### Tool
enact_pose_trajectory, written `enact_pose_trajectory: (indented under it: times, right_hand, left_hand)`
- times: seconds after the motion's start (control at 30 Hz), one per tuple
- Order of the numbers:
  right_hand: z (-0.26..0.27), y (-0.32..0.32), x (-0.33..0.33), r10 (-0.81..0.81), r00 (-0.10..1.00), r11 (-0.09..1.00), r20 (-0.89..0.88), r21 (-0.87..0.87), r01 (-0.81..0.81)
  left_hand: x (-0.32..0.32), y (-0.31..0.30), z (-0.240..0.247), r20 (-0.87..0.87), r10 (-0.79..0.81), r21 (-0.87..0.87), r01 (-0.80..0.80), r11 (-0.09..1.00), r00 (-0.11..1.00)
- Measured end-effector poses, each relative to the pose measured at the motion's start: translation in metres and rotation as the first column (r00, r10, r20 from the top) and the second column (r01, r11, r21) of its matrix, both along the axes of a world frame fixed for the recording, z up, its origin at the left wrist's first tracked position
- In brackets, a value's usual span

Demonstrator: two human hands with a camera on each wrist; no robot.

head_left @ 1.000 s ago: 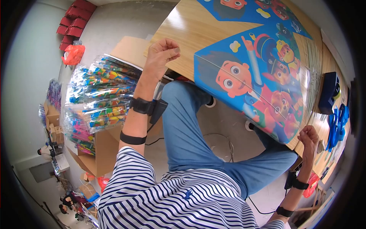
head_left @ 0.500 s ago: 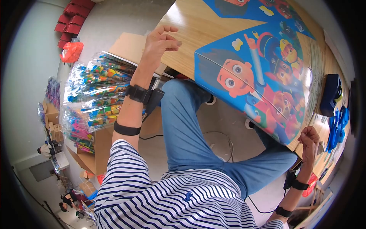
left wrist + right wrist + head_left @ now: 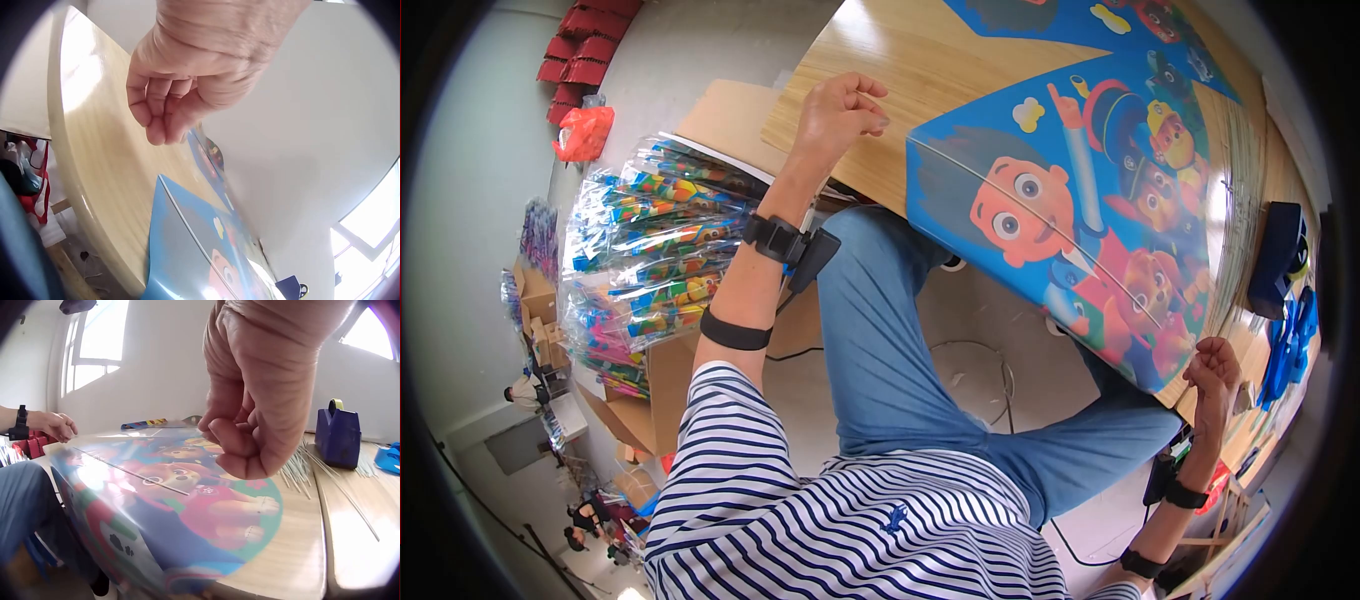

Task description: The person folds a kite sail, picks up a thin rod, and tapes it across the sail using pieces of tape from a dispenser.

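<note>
A blue cartoon-printed kite sheet [image 3: 1060, 215] lies on the wooden table, and a thin rod [image 3: 1040, 221] runs lengthwise across it. Past the sheet's left tip, my left hand [image 3: 835, 120] hangs above bare wood with loosely bent fingers; in the left wrist view nothing shows between them. My right hand [image 3: 1215, 370] is by the sheet's right end. In the right wrist view its fingers are curled, with the thumb close against them; I cannot tell whether they pinch something thin.
Another printed sheet [image 3: 1040, 15] lies farther back. Many thin rods [image 3: 297, 469], a dark blue tape dispenser [image 3: 337, 434] and blue ribbon [image 3: 1288, 350] are at the right. Left of the table, wrapped colourful packages [image 3: 650, 240] fill a cardboard box [image 3: 675, 400]. My knees are beneath the table edge.
My left hand's fingers parted from a pinch, then drew loosely closer together. That hand has risen a little and shifted slightly right. The right hand keeps nearly the same place and pose.
</note>
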State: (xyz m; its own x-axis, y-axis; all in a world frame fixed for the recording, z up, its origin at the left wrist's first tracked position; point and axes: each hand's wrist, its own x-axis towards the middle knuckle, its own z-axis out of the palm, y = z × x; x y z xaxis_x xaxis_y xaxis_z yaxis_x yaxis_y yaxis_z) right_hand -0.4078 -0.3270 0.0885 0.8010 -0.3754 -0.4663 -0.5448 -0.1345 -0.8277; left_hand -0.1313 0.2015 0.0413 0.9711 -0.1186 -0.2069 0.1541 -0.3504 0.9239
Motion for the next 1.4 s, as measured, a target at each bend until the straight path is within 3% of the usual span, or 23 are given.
enact_pose_trajectory:
  times: [0.13, 0.23, 0.73, 1.13, 1.4]
  right_hand:
    - [-0.003, 0.002, -0.001, 0.032, 0.999, 0.999, 0.014, -0.002, -0.032]
    - [-0.001, 0.008, 0.001, 0.037, 0.999, 0.999, -0.002, -0.013, -0.037]
    - [0.001, -0.006, -0.003, -0.015, 0.998, 0.998, 0.061, -0.06, 0.018]
    - [0.001, 0.015, -0.004, 0.014, 1.0, 0.999, 0.005, -0.036, -0.014]
    - [0.001, 0.013, -0.004, -0.005, 1.0, 0.999, 0.009, -0.053, 0.005]
  left_hand:
    - [-0.001, 0.0, -0.002, 0.065, 0.002, 0.152, -0.012, 0.988, 0.998]
    - [-0.003, 0.0, -0.007, 0.061, 0.051, 0.146, -0.06, 0.988, 0.997]
    - [-0.005, -0.019, -0.015, 0.174, -0.014, 0.342, -0.047, 0.938, 0.985]
    - [-0.016, 0.004, -0.005, 0.083, 0.076, 0.176, -0.089, 0.98, 0.994]
    - [-0.012, 0.003, -0.011, 0.14, 0.044, 0.208, -0.073, 0.976, 0.989]
